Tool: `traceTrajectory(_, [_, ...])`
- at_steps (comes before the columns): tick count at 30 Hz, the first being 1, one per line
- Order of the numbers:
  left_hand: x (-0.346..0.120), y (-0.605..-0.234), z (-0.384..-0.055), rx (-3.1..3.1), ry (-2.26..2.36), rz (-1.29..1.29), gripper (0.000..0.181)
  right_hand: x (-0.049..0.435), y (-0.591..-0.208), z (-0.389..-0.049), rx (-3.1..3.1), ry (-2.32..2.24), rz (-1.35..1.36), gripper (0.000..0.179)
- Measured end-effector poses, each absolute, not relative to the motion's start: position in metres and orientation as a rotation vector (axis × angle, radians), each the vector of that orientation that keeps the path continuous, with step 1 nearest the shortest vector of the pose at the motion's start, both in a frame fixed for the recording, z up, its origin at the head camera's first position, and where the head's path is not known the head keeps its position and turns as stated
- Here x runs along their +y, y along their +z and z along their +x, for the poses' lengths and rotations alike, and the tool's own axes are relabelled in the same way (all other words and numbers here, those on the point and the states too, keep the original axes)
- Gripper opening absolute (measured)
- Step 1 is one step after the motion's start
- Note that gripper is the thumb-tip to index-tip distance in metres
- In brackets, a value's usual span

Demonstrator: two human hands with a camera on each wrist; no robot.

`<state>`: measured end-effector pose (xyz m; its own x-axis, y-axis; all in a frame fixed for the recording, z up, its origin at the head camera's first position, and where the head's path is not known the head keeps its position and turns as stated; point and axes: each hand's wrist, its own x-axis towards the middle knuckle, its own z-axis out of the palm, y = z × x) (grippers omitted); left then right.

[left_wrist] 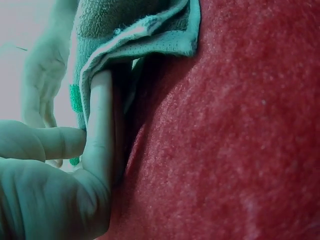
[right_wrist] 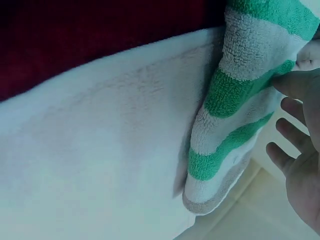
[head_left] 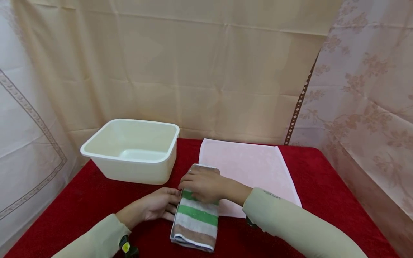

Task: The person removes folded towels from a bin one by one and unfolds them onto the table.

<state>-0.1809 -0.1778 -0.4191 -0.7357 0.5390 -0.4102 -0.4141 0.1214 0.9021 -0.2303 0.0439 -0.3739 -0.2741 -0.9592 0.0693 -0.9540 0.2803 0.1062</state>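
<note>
A folded striped towel (head_left: pixel 196 215) in brown, white and green lies lengthwise in front of me, overlapping the left edge of a pink towel (head_left: pixel 238 161). My left hand (head_left: pixel 156 206) is at its left edge. In the left wrist view, one finger (left_wrist: pixel 99 120) reaches in under the folded layer and another digit meets the cloth from outside, so the edge is pinched. My right hand (head_left: pixel 206 184) lies across the towel's far half. The right wrist view shows one digit touching a green stripe, while the other fingers (right_wrist: pixel 295 135) stay loose and spread beside the cloth.
A cream plastic basin (head_left: pixel 129 172) stands at the back left, with nothing seen inside. Red cloth (head_left: pixel 96 204) covers the table. Beige curtain (head_left: pixel 193 71) hangs behind it, and patterned cloth (head_left: pixel 371 107) closes off the right side.
</note>
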Motion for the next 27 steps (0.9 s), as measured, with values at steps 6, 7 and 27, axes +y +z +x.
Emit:
traceTrajectory(6, [-0.176,-0.418,-0.181,1.706,1.703,0.094,0.026,0.042,-0.378,-0.235,-2.517,-0.075,1.803,0.029])
traceTrajectory(7, [-0.175,-0.418,-0.181,1.711,1.702,0.09,0.026,0.042,-0.378,-0.236,-2.525,-0.074,1.794,0.026])
traceTrajectory(27, [-0.18,-0.407,-0.168,1.47,1.66,0.256,0.056,0.076,-0.374,-0.234,-2.294,0.038,1.778,0.011])
